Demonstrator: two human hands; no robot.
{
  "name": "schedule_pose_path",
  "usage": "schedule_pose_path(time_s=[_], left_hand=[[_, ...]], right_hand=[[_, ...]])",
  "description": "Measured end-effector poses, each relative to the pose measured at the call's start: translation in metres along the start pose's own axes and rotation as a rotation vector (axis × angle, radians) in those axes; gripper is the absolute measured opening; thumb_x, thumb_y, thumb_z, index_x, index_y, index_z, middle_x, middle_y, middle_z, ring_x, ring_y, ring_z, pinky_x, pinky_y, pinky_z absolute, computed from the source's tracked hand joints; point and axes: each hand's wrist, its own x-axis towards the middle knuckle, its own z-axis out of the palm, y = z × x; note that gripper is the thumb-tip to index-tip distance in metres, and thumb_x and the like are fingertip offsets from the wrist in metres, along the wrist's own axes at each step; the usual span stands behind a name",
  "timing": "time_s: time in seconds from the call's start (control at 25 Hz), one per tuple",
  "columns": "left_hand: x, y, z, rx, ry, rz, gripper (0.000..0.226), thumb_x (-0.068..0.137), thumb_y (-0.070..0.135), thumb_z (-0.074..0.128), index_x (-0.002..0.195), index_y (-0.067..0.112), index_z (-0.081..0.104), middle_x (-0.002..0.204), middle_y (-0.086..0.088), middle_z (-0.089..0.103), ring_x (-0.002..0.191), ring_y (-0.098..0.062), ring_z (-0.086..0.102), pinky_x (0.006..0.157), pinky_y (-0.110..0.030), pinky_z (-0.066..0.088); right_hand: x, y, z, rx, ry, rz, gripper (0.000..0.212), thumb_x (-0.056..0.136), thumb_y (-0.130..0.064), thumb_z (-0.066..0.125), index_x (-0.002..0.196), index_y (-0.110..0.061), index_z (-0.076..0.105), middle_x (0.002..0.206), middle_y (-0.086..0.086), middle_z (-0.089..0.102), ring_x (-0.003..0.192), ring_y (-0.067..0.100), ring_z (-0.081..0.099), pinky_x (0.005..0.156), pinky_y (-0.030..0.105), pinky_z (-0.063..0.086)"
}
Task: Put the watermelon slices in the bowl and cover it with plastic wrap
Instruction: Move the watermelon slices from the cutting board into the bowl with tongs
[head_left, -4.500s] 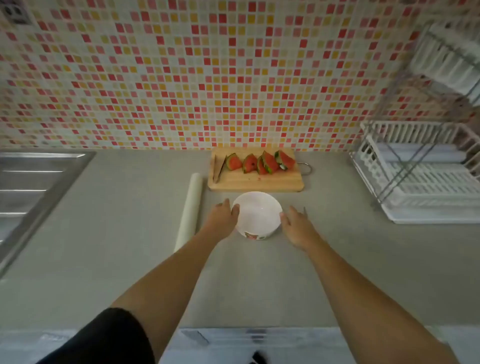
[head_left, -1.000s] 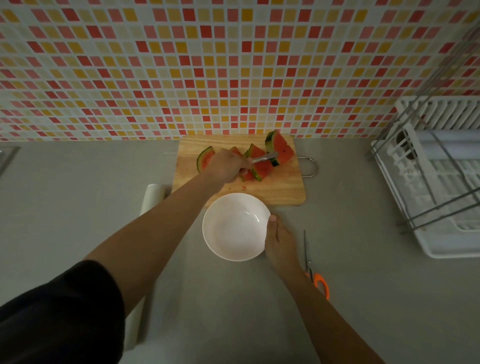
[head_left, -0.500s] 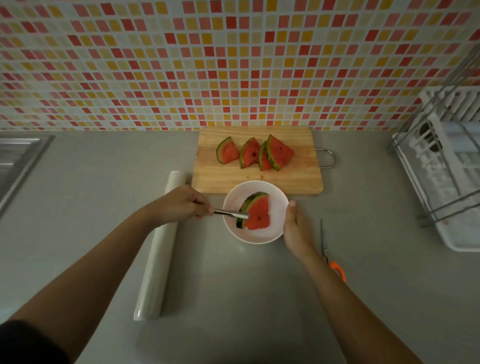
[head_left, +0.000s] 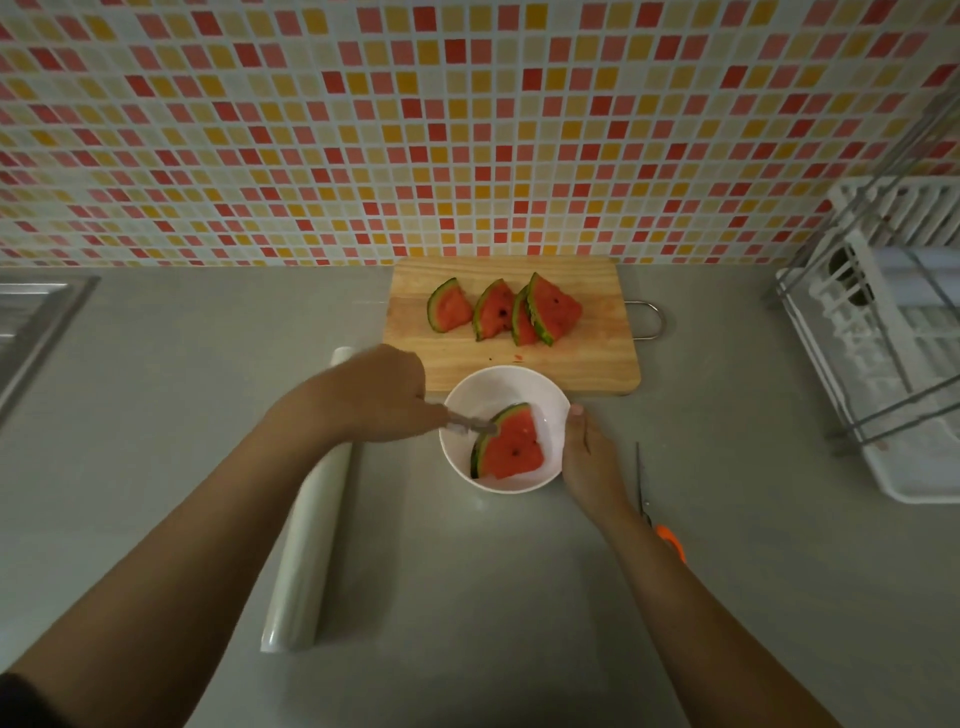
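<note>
A white bowl (head_left: 550, 395) stands on the grey counter just in front of a wooden cutting board (head_left: 571, 364). One watermelon slice (head_left: 511, 447) lies inside the bowl. Three more slices (head_left: 498, 309) stand on the board. My left hand (head_left: 384, 395) grips metal tongs (head_left: 470, 427) whose tips sit at the rind of the slice in the bowl. My right hand (head_left: 589, 457) rests against the bowl's right rim, thumb at its edge. A roll of plastic wrap (head_left: 309, 545) lies on the counter under my left forearm.
Orange-handled scissors (head_left: 657, 514) lie right of my right hand. A white dish rack (head_left: 893, 353) fills the right side. A steel sink (head_left: 31, 322) edges in at the left. The tiled wall runs behind the board.
A slice has been carried from the board into the bowl with the tongs. Since half a second ago the slice has settled lower in the bowl; my right hand stays at the rim.
</note>
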Motion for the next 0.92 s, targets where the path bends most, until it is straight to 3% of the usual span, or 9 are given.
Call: schedule_pose_path(time_s=[0.12,0.2,0.28,0.48,0.72,0.92], left_hand=[[0.026,-0.007,-0.009,-0.250,0.092,-0.059,0.046,0.086,0.051,0.055,0.071,0.011,0.072,0.065,0.000,0.066,0.060,-0.014,0.057,0.054,-0.026,0.039],[0.051,-0.003,0.005,-0.582,0.139,-0.172,0.037,0.086,0.045,0.059,0.076,0.012,0.072,0.065,0.002,0.062,0.055,-0.013,0.049,0.052,-0.025,0.036],[0.072,0.002,0.020,-0.765,0.140,-0.249,0.032,0.085,0.040,0.062,0.079,0.010,0.073,0.062,0.000,0.060,0.047,-0.012,0.043,0.047,-0.023,0.034],[0.108,0.016,0.035,-0.815,0.096,-0.230,0.031,0.082,0.038,0.065,0.075,0.009,0.072,0.054,0.003,0.060,0.041,-0.010,0.039,0.039,-0.021,0.030],[0.120,0.027,0.037,-0.861,0.203,-0.237,0.025,0.082,0.027,0.068,0.078,0.004,0.074,0.058,-0.001,0.059,0.050,-0.013,0.041,0.047,-0.024,0.031],[0.069,-0.003,0.030,-0.940,0.176,-0.058,0.017,0.082,0.024,0.069,0.071,0.012,0.074,0.050,0.009,0.053,0.042,-0.004,0.038,0.041,-0.015,0.031]], right_hand=[[0.000,0.002,0.000,0.011,-0.007,0.024,0.040,0.098,-0.045,0.019,0.093,-0.028,0.056,0.081,-0.015,0.058,0.078,-0.005,0.053,0.064,0.011,0.036],[0.001,0.004,-0.001,0.012,-0.007,0.033,0.046,0.098,-0.044,0.020,0.099,-0.022,0.059,0.087,-0.007,0.062,0.082,0.006,0.057,0.069,0.020,0.039],[0.002,0.004,-0.001,0.006,-0.004,0.028,0.046,0.098,-0.044,0.020,0.100,-0.020,0.059,0.086,-0.005,0.061,0.081,0.007,0.056,0.068,0.022,0.038],[0.005,0.005,0.000,0.008,0.006,0.034,0.048,0.098,-0.044,0.021,0.100,-0.017,0.062,0.085,-0.001,0.064,0.080,0.011,0.059,0.071,0.027,0.039],[0.006,0.006,0.000,0.019,0.011,0.037,0.043,0.098,-0.043,0.022,0.100,-0.022,0.060,0.083,-0.010,0.061,0.080,0.005,0.056,0.074,0.025,0.037],[0.005,0.005,-0.002,0.013,0.005,0.031,0.050,0.098,-0.045,0.019,0.113,-0.019,0.059,0.101,-0.002,0.061,0.096,0.016,0.056,0.081,0.025,0.036]])
